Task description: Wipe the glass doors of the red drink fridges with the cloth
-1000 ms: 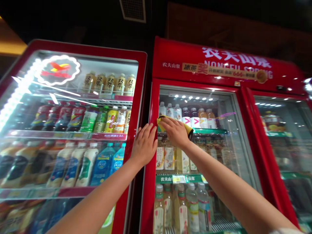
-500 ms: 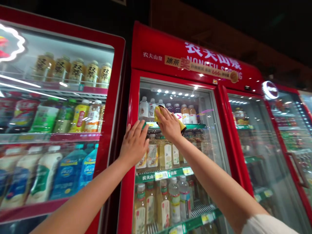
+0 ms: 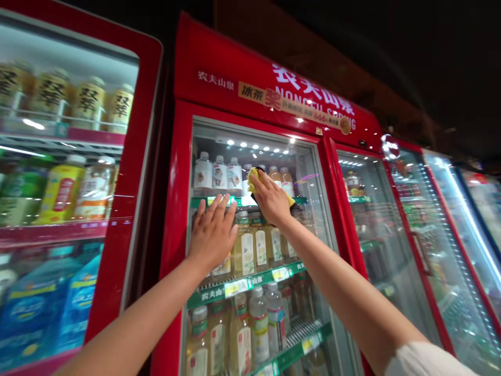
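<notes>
A red drinks fridge (image 3: 172,172) with a glass door (image 3: 313,219) stands in front of me. My right hand (image 3: 272,201) presses a yellow cloth (image 3: 254,180) with a dark edge against the glass, level with the upper shelf. Part of the cloth is hidden under the palm and fingers. To the left, my left hand (image 3: 213,230) holds nothing; its fingers are spread and it appears to rest on the same glass. Behind the door, bottles with white labels (image 3: 219,172) line the top shelf, and tea-coloured bottles (image 3: 247,248) fill the one below.
Close on the left is another red-framed fridge (image 3: 129,209) holding yellow, green and blue bottles. The second door (image 3: 364,224) of the red fridge is on the right. Further fridges (image 3: 442,219) run beyond it, one with a door handle (image 3: 422,256).
My view has shifted to the right. On the glass, my right hand and the cloth have moved rightward, and my left hand has gone from beside the door frame further onto the pane.
</notes>
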`<state>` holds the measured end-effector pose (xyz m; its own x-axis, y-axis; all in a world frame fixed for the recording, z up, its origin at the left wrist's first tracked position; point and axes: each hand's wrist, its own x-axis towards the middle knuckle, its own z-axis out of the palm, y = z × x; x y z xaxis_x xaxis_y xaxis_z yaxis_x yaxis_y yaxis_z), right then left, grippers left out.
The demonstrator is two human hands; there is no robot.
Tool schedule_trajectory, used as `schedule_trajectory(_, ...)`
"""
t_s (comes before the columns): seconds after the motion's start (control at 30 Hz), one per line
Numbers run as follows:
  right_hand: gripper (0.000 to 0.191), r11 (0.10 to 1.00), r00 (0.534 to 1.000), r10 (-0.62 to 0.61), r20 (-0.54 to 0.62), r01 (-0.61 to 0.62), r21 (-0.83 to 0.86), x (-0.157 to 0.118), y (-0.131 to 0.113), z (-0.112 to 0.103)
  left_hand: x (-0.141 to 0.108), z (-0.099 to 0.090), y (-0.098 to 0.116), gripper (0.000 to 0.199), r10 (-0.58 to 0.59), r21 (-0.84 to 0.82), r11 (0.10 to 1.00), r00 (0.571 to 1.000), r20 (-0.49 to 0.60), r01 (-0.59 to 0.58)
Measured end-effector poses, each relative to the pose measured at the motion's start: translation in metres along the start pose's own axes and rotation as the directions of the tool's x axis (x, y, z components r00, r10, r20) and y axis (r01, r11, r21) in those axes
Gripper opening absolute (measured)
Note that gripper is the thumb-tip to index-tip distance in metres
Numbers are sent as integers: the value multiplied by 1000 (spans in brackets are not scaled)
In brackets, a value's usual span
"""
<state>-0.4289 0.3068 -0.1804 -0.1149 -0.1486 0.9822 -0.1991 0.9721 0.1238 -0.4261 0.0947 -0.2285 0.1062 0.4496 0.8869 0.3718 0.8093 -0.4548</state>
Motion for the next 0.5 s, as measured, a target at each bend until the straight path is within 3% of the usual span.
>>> schedule_trajectory(0.1, 56, 972, 972, 234, -19, -235, -25, -4, 38, -2, 4, 7, 9, 51, 17, -3, 1000, 1000, -2, -17)
schedule_trajectory(0.2, 62, 901, 901, 433, -41, -433, -8, -36, 47, 7, 0, 11, 14, 50, 29, 5, 1000, 999, -25, -28)
schedule_trajectory(0.3, 62, 942, 942, 335, 29, -336, 19, -51, 27, 16, 3, 18, 21, 51, 45, 8, 999, 997, -64, -45)
schedule_trajectory(0.37, 60, 979, 978, 198, 67, -201, 30, -38, 18, 17, 10, 25, 27, 51, 56, 19, 998, 995, -88, -55)
schedule_trajectory(0.43, 58, 993, 991, 115, 65, -117, 27, -13, 25, 12, 19, 34, 34, 51, 61, 29, 998, 993, -102, -59)
schedule_trajectory(0.5, 56, 992, 991, 127, 34, -127, 4, 8, 49, 5, 27, 41, 41, 52, 61, 20, 998, 993, -103, -59)
